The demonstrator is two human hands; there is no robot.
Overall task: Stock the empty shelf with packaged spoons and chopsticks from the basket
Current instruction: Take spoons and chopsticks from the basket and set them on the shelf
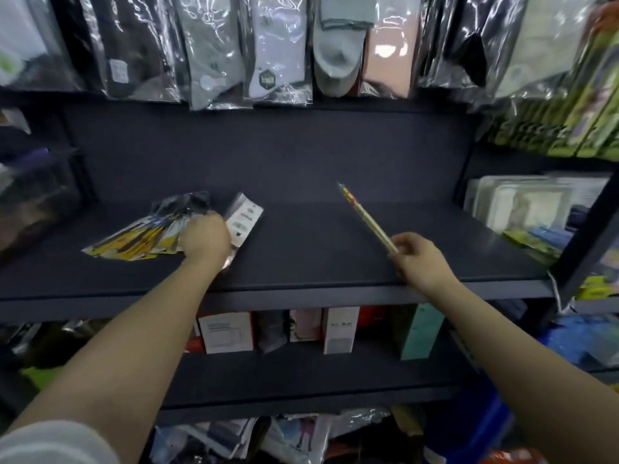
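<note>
A dark shelf (335, 249) runs across the middle of the head view. On its left part lies a fan of yellow-and-black utensil packs (134, 239). My left hand (206, 239) rests closed on the right end of that fan, and a white pack (244, 221) sticks out beyond it. My right hand (418, 257) hovers over the shelf's right front and pinches the near end of a pale chopsticks pack (366, 217) with coloured tips. The pack points up and to the left, clear of the shelf.
Bagged socks (278, 51) hang along the rail above the shelf. Boxes (340, 329) stand on the shelf below. Green packs (569, 122) and flat packages (522, 202) fill the unit at the right. A blue basket (482, 426) sits low right among loose packs.
</note>
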